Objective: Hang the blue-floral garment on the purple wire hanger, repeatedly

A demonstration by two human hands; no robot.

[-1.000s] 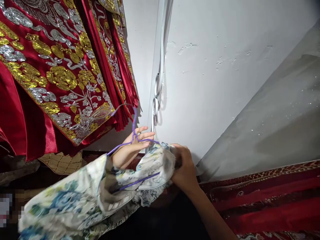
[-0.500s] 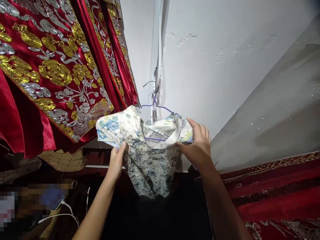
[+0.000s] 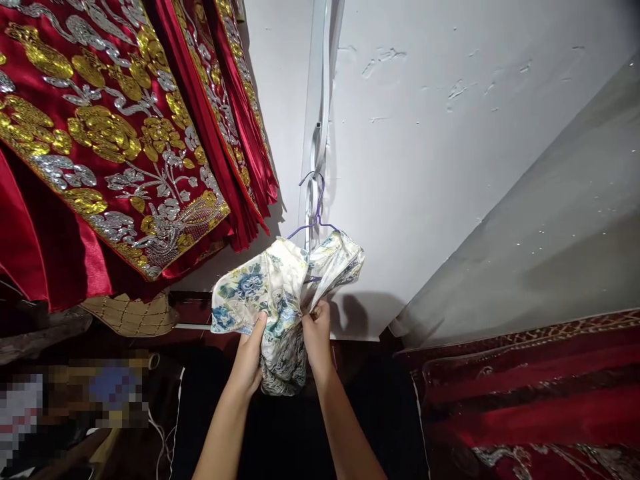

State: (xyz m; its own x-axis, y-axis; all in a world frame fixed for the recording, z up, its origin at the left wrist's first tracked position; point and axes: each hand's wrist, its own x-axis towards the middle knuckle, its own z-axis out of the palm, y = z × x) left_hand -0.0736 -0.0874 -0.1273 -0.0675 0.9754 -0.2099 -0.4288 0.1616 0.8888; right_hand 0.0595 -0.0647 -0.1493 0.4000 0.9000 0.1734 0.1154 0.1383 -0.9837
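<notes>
A short-sleeved floral shirt, white with blue and yellow flowers, drapes over a purple wire hanger. The hanger's hook stands free above the shirt, in front of a white cable on the wall. My left hand is closed on the shirt's side below the sleeve, thumb lying on the front. Near the neckline, my right hand pinches the front edge of the cloth. The shirt's lower part hangs bunched between both hands.
Red satin garments with gold and silver embroidery hang at the left. A white wall stands ahead, with a grey panel on the right. Red patterned fabric lies at lower right. White cables run at lower left.
My right hand has left the sleeve and moved left and down to the shirt's neckline. The shirt has turned and come lower, its right side now folded inward.
</notes>
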